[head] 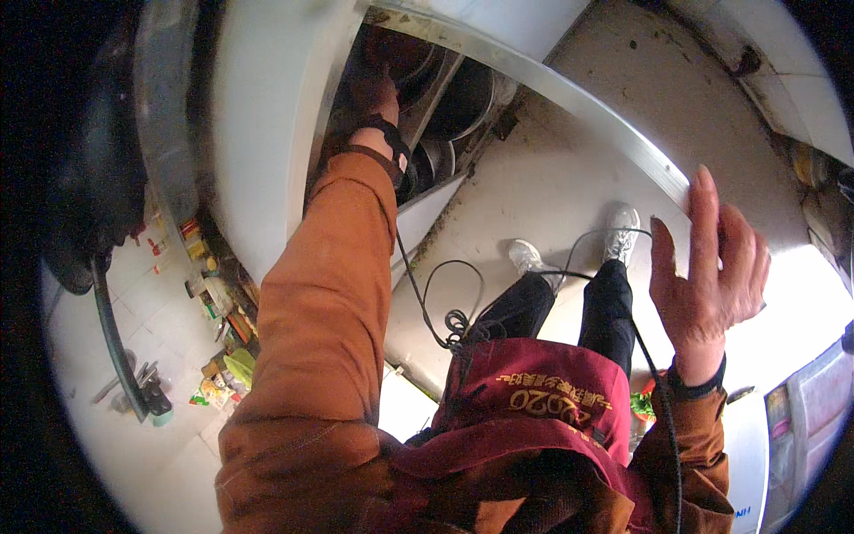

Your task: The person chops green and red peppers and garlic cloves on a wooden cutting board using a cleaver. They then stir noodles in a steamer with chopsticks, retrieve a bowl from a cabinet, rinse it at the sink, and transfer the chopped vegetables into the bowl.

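My left hand [379, 90] reaches into a dark cupboard opening at the upper middle, beside round dark cookware. Shadow hides its fingers, so what they touch cannot be told. A black band circles that wrist. A large dark pan or pot [464, 100] stands right of a thin upright divider, with smaller round metal vessels [437, 163] below it. At the right, my right hand [710, 267] has thumb and index finger apart, at the end of a long pale metal-edged panel [594, 110]. Whether the fingers touch that edge is unclear.
A black cable [454, 263] hangs in loops before my legs. White shoes [622, 230] stand on the dirty tiled floor [534, 160]. Packets and bottles [227, 300] line the left side, near a dark curved handle [117, 340]. A white box-like object [744, 454] is at the lower right.
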The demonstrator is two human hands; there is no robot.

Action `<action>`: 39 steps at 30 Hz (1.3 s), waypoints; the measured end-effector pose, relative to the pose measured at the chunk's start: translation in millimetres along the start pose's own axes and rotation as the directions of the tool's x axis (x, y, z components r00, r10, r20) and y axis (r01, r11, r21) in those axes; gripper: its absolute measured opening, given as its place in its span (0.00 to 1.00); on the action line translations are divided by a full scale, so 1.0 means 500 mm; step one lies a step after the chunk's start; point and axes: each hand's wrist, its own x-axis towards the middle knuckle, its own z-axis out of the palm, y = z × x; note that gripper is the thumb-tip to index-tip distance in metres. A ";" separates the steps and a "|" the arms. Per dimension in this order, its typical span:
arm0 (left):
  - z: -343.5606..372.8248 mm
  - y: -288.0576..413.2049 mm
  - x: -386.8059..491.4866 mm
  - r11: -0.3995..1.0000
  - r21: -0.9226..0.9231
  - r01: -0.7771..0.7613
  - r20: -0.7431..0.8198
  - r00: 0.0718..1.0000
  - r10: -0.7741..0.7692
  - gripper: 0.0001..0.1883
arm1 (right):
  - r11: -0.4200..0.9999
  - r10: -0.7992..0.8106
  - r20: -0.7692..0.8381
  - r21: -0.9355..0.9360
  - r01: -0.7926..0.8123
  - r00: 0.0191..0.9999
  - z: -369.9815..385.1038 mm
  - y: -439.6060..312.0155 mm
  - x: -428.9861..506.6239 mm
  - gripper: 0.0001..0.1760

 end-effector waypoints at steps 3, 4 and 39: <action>0.009 -0.001 0.035 0.982 0.187 -0.014 -0.134 0.990 0.039 0.27 | 0.999 0.022 0.019 -0.026 -0.022 1.000 0.002 -0.004 0.001 0.31; 0.005 0.005 0.037 0.987 0.162 0.009 -0.132 0.991 0.012 0.27 | 0.999 0.033 0.002 -0.017 -0.033 0.999 0.006 -0.005 0.003 0.25; 0.031 -0.272 -0.380 0.868 0.356 0.347 -0.260 0.929 -0.264 0.11 | 1.000 -0.001 -0.035 -0.026 0.000 0.999 0.004 -0.006 0.015 0.28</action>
